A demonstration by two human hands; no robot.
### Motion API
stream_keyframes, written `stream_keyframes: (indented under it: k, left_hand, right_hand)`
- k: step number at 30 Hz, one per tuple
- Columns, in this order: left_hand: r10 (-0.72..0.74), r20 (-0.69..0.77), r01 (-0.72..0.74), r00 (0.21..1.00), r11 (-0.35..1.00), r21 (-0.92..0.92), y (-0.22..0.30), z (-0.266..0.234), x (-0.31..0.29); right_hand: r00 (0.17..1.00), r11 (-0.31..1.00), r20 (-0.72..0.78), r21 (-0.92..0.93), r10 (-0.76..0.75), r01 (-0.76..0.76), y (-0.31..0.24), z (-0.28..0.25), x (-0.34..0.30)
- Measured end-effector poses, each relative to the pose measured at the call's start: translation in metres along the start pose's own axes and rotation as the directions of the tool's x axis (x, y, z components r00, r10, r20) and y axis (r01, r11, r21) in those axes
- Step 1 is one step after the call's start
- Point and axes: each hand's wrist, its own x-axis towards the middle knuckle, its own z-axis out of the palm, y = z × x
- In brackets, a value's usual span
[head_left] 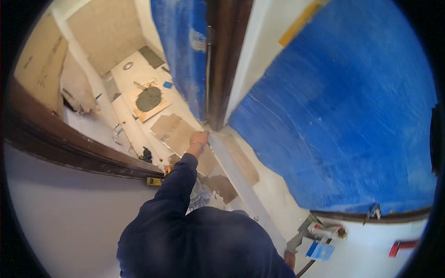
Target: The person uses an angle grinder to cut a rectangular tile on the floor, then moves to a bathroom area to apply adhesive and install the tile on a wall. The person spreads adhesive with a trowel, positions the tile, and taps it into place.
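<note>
Left hand [199, 138]: extended forward on a dark blue sleeve [178, 178], fingers curled, set on the far end of a long pale grey board [241, 183]; whether the board is gripped or merely touched cannot be told. The board is laid on the floor [273, 190], running from the foot of the dark wooden door frame [220, 69] back toward the person's body.

Right hand [289, 259]: only a small part is seen at the lower edge, close to the near end of the board; how far it is opened cannot be told.

Cardboard sheets [171, 129]: spread flat on the floor just left of the board, partly under the left arm.

Mound of grey mortar [149, 98]: heaped on a square board farther off, in the room beyond the doorway.

Blue-coated wall [343, 116]: stands to the right of the board, brushed unevenly.

Yellow spirit level [155, 181]: lies at the base of the dark wooden trim on the left, near the left elbow.

Small blue card [320, 250]: lies with pale tools by the floor's right edge.
</note>
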Motion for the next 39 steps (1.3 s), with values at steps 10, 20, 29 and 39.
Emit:
stream_keyframes:
  k: [10,20,29,39]
  left_hand:
    - [0.137,-0.468,0.112,0.873,0.878,0.466,-0.046,-0.221,0.04]
    - [-0.115,-0.877,0.229,0.467,0.974,-0.006,0.008,-0.395,-0.017]
    - [0.026,-0.863,0.298,0.504,0.933,0.202,-0.016,-0.523,0.137]
    - [-0.106,-0.728,0.195,0.677,0.98,0.039,0.089,-0.588,0.373]
  right_hand:
    - [0.876,0.851,0.478,0.482,-0.055,-0.21,-0.161,-0.133,0.441]
    - [0.657,0.778,0.695,0.573,-0.294,-0.258,-0.408,-0.181,0.648]
    - [0.584,0.854,0.757,0.481,-0.293,-0.196,-0.572,-0.227,0.732]
    - [0.711,0.857,0.686,0.451,-0.152,-0.251,-0.687,-0.318,0.76]
